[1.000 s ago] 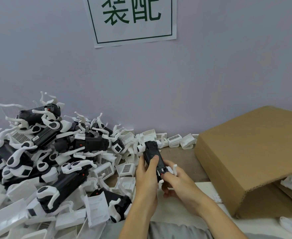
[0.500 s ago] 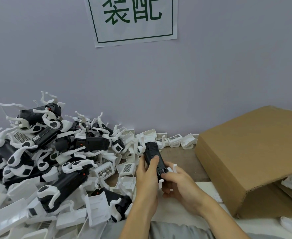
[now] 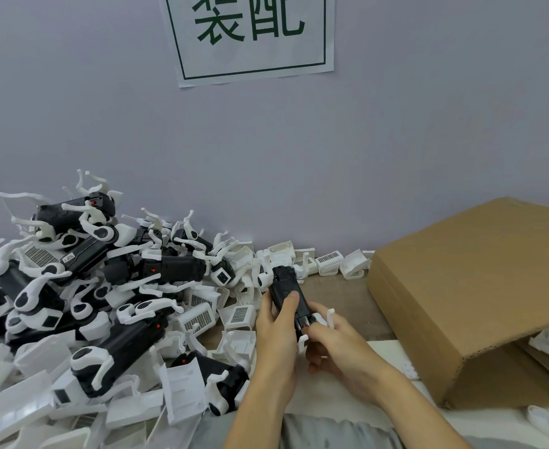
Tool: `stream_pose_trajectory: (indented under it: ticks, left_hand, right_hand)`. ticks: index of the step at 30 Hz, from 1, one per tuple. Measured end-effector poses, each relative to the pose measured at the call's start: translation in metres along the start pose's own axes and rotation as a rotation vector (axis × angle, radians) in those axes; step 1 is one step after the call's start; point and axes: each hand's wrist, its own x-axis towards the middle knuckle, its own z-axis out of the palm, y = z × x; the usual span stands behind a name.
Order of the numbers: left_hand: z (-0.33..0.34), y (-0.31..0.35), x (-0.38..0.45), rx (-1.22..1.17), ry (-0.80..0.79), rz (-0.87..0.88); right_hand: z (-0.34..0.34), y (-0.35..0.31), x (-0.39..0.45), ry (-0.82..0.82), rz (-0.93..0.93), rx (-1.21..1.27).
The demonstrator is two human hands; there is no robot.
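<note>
Just below the middle of the frame, over the brown table [image 3: 341,291], both hands hold a black elongated housing [image 3: 285,291]. Its long axis runs up the frame, top end leaning a little left and pointing toward the wall [image 3: 396,140], near end pointing back toward the person. The left hand [image 3: 276,335] is wrapped round the housing's left side, thumb laid on its top face. The right hand [image 3: 339,346] is curled at the near end, pinching a white pronged clip [image 3: 331,319] that sits against that end. A pile of black-and-white assemblies [image 3: 104,286] fills the lower left. A cardboard box [image 3: 477,286] lies at right, and a paper sign [image 3: 250,37] hangs top centre.
</note>
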Motion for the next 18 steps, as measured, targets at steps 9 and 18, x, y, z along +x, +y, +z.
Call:
stream_pose_trajectory:
  ticks: [9, 18]
  left_hand:
    - [0.0016, 0.0005, -0.0017, 0.018, 0.009, -0.005]
    - [0.0004, 0.0002, -0.0024, 0.043, 0.022, -0.009]
  right_hand:
    - [0.0018, -0.0026, -0.0017, -0.001, 0.018, 0.047]
    - [-0.0002, -0.0028, -0.0024, -0.038, 0.006, 0.038]
